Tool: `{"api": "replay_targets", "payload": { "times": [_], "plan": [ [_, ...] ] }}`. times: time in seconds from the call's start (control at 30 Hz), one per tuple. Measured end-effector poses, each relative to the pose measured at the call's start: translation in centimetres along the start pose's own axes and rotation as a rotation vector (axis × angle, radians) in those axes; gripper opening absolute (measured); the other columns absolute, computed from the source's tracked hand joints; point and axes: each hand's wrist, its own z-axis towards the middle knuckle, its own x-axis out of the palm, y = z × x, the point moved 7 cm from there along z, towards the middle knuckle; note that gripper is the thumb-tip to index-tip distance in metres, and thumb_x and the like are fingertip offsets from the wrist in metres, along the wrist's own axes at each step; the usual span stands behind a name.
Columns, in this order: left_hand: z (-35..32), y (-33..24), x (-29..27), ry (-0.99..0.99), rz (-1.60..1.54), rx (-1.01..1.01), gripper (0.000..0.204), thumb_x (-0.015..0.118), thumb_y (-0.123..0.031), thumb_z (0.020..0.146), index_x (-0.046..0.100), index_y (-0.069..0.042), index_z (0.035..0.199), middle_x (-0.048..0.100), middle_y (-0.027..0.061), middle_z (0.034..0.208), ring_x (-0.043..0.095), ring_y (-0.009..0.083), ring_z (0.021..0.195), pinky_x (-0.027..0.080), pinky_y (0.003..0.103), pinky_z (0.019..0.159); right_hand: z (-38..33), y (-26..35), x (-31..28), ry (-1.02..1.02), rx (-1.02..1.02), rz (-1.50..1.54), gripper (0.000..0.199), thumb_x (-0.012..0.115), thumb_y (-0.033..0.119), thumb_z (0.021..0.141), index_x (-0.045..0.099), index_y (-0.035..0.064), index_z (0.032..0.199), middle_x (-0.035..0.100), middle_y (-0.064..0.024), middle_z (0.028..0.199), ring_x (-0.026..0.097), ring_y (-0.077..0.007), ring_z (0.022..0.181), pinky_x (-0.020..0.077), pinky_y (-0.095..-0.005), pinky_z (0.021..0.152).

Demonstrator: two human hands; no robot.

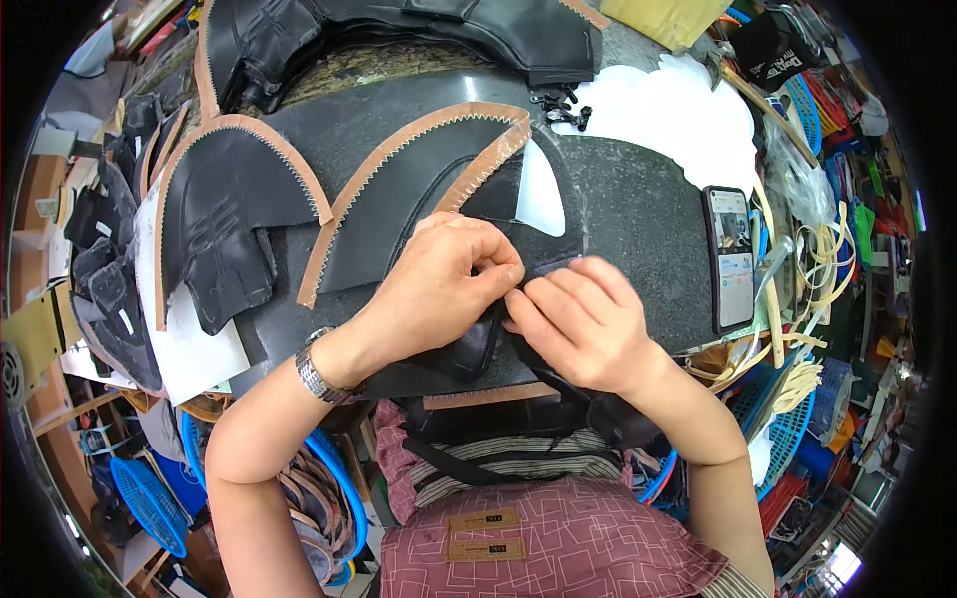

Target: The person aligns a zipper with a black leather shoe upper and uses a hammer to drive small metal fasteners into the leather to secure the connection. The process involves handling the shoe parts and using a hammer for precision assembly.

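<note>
Both hands pinch one black leather piece at the tabletop's near edge.
Left hand [449,284] and right hand [578,324] meet fingertip to fingertip on the leather piece [474,349], directly beneath them.

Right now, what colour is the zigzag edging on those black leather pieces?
Tan-brown edging on black leather, clearest in the head view.
</note>
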Motion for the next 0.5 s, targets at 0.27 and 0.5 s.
{"api": "replay_targets", "payload": {
  "times": [0.27,0.5],
  "plan": [
    [-0.51,0.13,0.25,-0.032,0.045,0.078,0.011,0.064,-0.013,0.080,0.059,-0.003,0.077,0.063,0.0072,0.085,0.057,0.0226,0.089,0.038,0.035,0.088,-0.96,1.38,0.11,-0.017,-0.101,0.058,0.021,0.063,0.009,0.063,0.062,-0.0012,0.081,0.057,-0.0062,0.073,0.056,-0.0158,0.065,0.0485,-0.0284,0.060],
    [-0.29,0.14,0.11,0.035,0.029,0.081,0.011,0.066,-0.014,0.079,0.062,-0.004,0.080,0.062,0.0072,0.085,0.058,0.0226,0.088,0.038,0.035,0.089,-1.11,1.09,0.09,-0.007,-0.061,-0.083,0.021,0.061,0.012,0.065,0.061,0.0007,0.083,0.057,-0.0052,0.074,0.056,-0.0152,0.065,0.0454,-0.0260,0.057]
  ]
}}
